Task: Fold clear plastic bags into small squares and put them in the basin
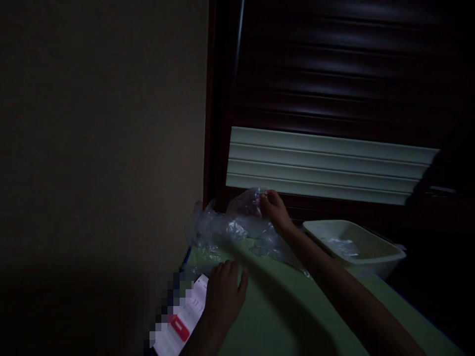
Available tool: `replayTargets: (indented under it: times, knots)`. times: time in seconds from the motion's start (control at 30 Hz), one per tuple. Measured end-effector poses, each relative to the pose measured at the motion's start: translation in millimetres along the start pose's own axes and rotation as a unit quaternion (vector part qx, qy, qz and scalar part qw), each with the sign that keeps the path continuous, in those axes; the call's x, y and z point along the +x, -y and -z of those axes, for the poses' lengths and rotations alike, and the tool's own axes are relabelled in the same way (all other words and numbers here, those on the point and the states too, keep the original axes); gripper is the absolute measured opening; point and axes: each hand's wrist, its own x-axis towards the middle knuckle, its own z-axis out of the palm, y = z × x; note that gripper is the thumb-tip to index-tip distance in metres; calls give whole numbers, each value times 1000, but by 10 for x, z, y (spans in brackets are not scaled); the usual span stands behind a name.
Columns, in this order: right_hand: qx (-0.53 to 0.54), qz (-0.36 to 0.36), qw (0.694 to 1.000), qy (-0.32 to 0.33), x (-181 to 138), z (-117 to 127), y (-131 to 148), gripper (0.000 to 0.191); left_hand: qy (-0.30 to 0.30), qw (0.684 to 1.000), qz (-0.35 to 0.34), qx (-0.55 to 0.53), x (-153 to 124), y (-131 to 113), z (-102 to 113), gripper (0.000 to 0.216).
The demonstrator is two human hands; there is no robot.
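The room is dim. My right hand (273, 210) reaches to the far end of a green table (282, 316) and pinches a sheet of crumpled clear plastic wrap (226, 227) that lies bunched against the wall corner. My left hand (224, 291) rests flat on the table nearer to me, fingers together, its heel beside a white paper with a red label (183, 319). Part of that paper is blurred out.
A shallow white plastic tub (374, 252) with some clear plastic inside stands at the table's far right. A dark slatted shutter (334, 74) with a pale lit band (322, 163) rises behind the table. A bare wall (100, 148) fills the left.
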Motion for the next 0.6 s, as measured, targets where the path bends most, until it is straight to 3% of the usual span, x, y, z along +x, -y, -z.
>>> replayTargets:
  times: [0.07,0.17,0.27,0.37,0.47,0.6]
  knots:
    - [11,-21,1000,-4,-373,268,23,34,-5,990,52,-129,37,30,-90,43]
    - [9,-63,998,8,-911,556,-36,35,44,939,121,-319,136,75,-220,60]
    - [-6,-81,996,20,-1241,683,-181,40,120,866,165,-456,196,74,-287,78]
    - [-20,-88,995,43,-1394,708,-336,43,175,812,197,-521,139,20,-294,70]
    - [-31,-90,993,71,-1483,721,-437,42,193,798,209,-532,23,-34,-296,52]
    - [-62,-73,992,83,-1508,792,-469,41,175,813,212,-513,-51,-15,-348,45]
